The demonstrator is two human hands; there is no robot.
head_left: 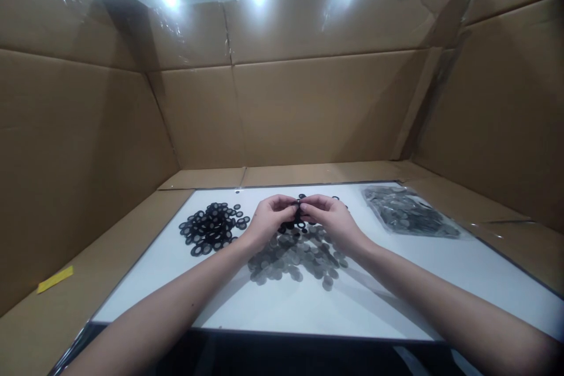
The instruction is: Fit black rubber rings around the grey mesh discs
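Note:
My left hand (271, 218) and my right hand (333, 220) meet over the middle of the white board, fingertips pinched together. Between them is a small black ring (298, 204), mostly covered by the fingers; whether a disc sits in it I cannot tell. Below the hands spreads a loose heap of thin, see-through grey discs (304, 257). More black rings (301, 225) lie under and behind the fingers, partly hidden. To the left of my left hand is a pile of black rings with grey centres (207, 228).
A clear plastic bag (408, 211) full of grey discs lies at the board's right back. Tall cardboard walls (317, 106) enclose the white board (154, 291) on the left, back and right. Yellow tape (55, 279) is stuck on the cardboard at left.

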